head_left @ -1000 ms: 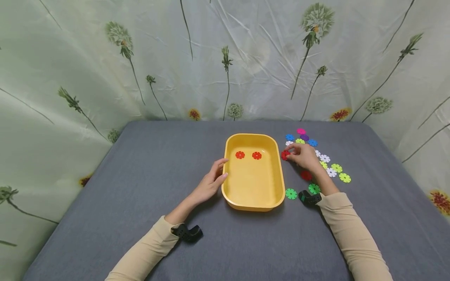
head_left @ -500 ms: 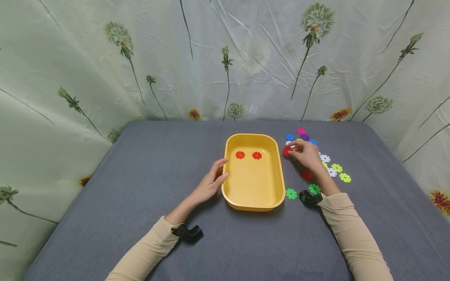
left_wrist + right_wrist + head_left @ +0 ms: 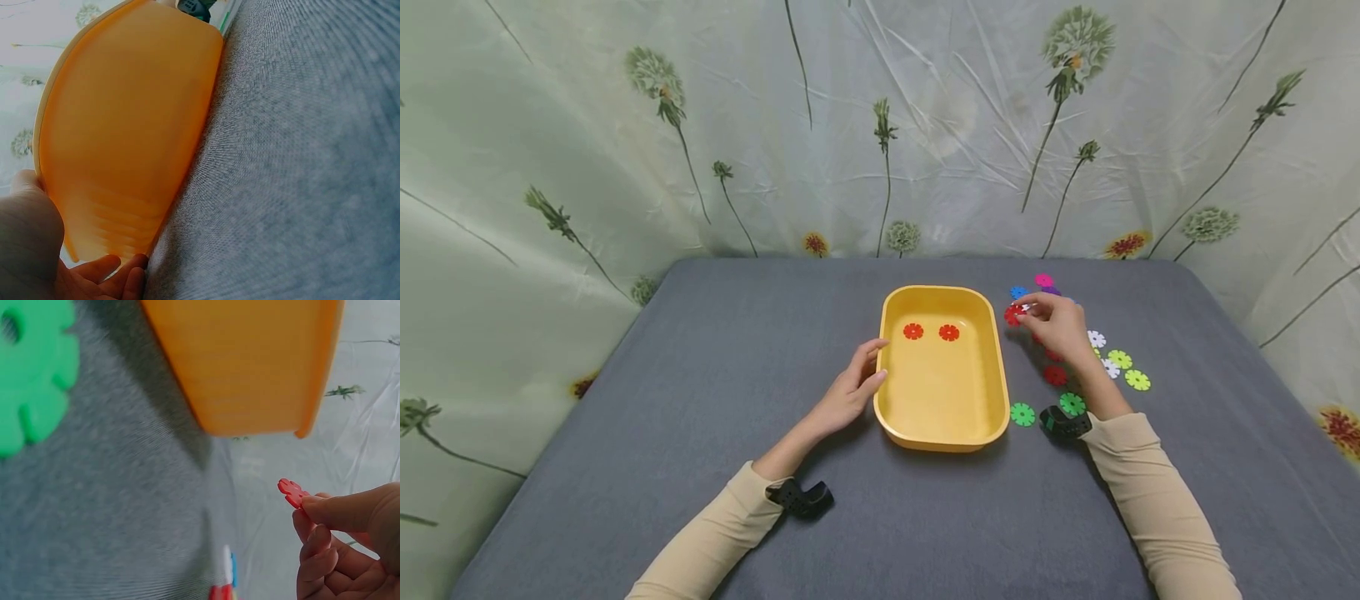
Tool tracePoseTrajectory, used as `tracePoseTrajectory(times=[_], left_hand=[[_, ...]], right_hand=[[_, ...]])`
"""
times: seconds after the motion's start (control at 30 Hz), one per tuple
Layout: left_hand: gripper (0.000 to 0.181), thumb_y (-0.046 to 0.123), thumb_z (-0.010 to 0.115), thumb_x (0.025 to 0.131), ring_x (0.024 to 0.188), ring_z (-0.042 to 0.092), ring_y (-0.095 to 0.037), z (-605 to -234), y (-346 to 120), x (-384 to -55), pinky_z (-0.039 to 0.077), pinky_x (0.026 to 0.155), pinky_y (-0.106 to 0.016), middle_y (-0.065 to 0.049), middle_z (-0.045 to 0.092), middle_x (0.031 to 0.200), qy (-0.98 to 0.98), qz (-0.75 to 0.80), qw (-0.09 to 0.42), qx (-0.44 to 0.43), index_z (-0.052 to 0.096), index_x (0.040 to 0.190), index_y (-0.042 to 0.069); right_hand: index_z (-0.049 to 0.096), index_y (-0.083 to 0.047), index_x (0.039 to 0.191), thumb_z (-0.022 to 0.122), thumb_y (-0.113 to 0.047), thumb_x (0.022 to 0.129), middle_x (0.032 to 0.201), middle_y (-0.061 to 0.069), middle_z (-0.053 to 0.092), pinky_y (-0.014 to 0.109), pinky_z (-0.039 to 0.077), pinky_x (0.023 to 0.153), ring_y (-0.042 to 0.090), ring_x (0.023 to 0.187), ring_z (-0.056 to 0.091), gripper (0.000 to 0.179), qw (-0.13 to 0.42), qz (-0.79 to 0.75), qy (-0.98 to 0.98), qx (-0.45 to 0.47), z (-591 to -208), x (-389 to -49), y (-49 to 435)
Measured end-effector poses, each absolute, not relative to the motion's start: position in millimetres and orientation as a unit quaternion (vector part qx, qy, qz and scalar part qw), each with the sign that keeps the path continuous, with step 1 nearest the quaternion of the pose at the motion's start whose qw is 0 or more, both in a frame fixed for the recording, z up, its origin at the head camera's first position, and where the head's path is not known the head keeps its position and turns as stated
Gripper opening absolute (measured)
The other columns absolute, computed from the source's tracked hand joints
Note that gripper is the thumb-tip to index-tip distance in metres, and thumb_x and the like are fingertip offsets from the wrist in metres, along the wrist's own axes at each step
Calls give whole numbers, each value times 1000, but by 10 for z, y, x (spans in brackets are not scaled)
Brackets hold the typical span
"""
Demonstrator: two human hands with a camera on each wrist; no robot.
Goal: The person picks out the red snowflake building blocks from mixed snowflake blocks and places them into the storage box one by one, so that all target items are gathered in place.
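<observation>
My right hand (image 3: 1062,323) pinches a red notched plastic disc (image 3: 1012,315) between thumb and fingers, just right of the yellow tray's far right side. In the right wrist view this red disc (image 3: 291,492) stands tilted, raised above the table. My left hand (image 3: 846,397) holds the left side of the yellow tray (image 3: 1002,392). The left wrist view has its thumb at the rim and its fingers against the outer wall (image 3: 131,112). Inside the tray lie two red discs, one on the left (image 3: 913,332) and one on the right (image 3: 949,333).
More flat notched discs lie right of the tray: a green disc (image 3: 1022,414) near its corner, a red disc (image 3: 1056,376), a yellow-green disc (image 3: 1137,380) and a pink disc (image 3: 1043,280). My right hand and arm cover part of this group. A grey cloth (image 3: 737,358) covers the table.
My right hand has lifted the red disc and moved it slightly away from me, uncovering more red discs beneath. My left hand and the tray stay put.
</observation>
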State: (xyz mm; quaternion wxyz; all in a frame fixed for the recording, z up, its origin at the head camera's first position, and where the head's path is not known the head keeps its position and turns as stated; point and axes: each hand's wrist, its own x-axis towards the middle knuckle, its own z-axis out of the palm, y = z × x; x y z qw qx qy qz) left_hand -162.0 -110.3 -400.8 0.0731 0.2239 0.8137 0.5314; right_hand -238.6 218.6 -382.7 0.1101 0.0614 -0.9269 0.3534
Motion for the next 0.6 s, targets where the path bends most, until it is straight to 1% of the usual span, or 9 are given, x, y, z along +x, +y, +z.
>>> tracePoseTrajectory(times=[0.17,0.23,0.4,0.6], left_hand=[[47,12,43,99,127,48,-34,-4201,-1128,-1723,39,105,-49,-23,41,143,821,522,68,221,25,143,13],[47,13,43,99,126,49,-33,-4245,-1137,-1749,40,104,-49,-22,42,143,821,521,62,225,25,142,15],[47,14,44,99,124,50,-34,-4266,-1141,-1766,40,104,-50,-22,43,142,817,526,57,229,26,142,14],[47,14,44,99,124,50,-33,-4267,-1131,-1759,40,103,-49,-23,43,141,817,526,57,230,26,142,11]], right_hand=[[68,-3,104,66,-10,85,84,20,69,15,42,53,-8,58,48,20,137,355,-922,68,-3762,-2373,2157],[68,-4,103,66,-11,85,84,20,69,15,41,51,-9,59,47,20,148,354,-921,70,-3738,-2371,2146],[68,-4,103,67,-12,85,81,18,67,17,39,48,-7,55,45,20,165,356,-916,78,-3669,-2343,2111],[68,-5,102,67,-14,85,80,17,66,15,38,47,-7,56,46,19,160,368,-911,91,-3585,-2294,2031]])
